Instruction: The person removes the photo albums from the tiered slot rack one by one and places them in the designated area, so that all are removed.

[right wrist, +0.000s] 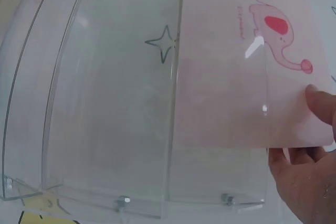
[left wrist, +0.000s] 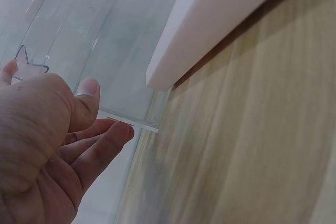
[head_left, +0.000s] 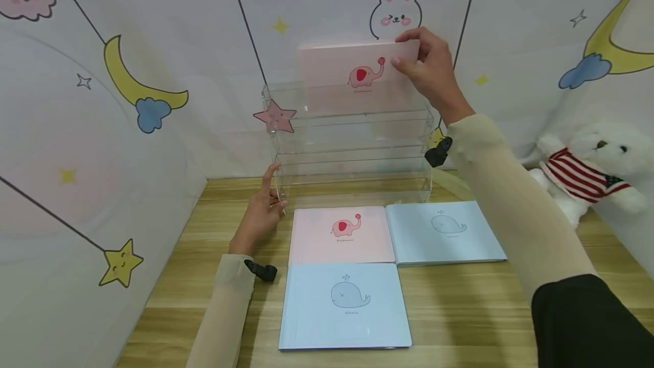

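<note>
A clear acrylic display rack (head_left: 352, 175) with stepped tiers stands at the back of the table. In its top tier is a pink notebook (head_left: 327, 72) with a red elephant, its lower part behind the clear front panel. My right hand (head_left: 431, 70) grips this notebook at its upper right corner, thumb on the front cover and fingers behind. Down at the rack's lower left side, my left hand (head_left: 258, 214) holds the edge of the side panel. The left wrist view shows the thumb (left wrist: 88, 90) and fingers on either side of that edge.
Before the rack lie another pink elephant notebook (head_left: 311, 237) and two blue whale notebooks, one at right (head_left: 419, 237) and one in front (head_left: 306, 317). A white teddy bear (head_left: 557, 186) in a striped shirt sits at right. Patterned cloth (head_left: 225, 101) hangs behind.
</note>
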Available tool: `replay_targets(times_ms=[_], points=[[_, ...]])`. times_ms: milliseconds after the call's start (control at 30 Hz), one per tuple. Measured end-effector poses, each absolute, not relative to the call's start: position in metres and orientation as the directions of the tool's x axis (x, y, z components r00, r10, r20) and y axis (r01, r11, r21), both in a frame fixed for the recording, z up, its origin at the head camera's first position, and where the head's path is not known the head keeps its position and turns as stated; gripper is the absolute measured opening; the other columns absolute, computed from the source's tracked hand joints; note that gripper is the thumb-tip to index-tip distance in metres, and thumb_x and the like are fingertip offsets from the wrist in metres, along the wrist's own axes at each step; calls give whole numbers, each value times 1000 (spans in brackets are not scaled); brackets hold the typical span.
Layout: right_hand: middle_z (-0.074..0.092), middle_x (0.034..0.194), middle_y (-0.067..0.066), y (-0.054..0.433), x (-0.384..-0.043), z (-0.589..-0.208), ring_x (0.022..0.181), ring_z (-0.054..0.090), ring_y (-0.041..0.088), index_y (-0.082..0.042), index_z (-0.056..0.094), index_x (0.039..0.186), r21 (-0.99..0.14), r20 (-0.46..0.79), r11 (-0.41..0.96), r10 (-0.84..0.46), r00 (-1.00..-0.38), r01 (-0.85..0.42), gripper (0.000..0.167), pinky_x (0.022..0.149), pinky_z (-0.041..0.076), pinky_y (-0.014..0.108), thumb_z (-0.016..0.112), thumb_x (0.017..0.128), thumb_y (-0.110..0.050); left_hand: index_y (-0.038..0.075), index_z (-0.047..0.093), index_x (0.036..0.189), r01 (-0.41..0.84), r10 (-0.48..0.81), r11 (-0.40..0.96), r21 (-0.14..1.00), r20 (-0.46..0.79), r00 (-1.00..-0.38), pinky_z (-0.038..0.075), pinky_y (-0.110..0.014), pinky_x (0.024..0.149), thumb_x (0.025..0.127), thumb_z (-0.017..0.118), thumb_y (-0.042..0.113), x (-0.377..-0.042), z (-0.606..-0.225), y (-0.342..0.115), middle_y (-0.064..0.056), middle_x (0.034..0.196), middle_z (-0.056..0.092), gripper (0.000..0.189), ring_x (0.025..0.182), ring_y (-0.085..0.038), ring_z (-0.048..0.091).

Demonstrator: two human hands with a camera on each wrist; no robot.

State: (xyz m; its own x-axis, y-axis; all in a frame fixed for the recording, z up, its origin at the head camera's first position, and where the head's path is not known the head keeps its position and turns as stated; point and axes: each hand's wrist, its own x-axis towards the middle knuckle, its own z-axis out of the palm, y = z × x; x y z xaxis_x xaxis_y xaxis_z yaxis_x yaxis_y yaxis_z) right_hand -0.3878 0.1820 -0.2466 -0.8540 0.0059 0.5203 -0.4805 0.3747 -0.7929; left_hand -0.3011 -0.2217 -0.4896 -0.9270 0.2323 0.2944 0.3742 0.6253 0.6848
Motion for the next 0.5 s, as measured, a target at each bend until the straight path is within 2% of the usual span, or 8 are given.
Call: replay_targets(times_ms=[267, 500], points=[[72, 138, 8, 170, -395, -252, 115, 63, 12, -18, 74, 130, -812, 531, 370, 151, -834, -451, 31, 108, 54, 26, 76, 100, -12, 42, 11, 170, 372, 232, 625, 686, 292, -928, 65, -56, 91, 99, 71, -6, -301, -489, -222, -23, 103, 74, 104, 108, -43, 78], [74, 134, 6, 161, -402, -256, 113, 62, 10, -18, 77, 127, -802, 565, 393, 255, -785, -449, 29, 110, 54, 24, 77, 100, -9, 41, 12, 170, 369, 228, 626, 687, 291, -929, 64, -56, 92, 99, 71, -6, -301, -489, -221, -24, 104, 74, 104, 108, -43, 78]])
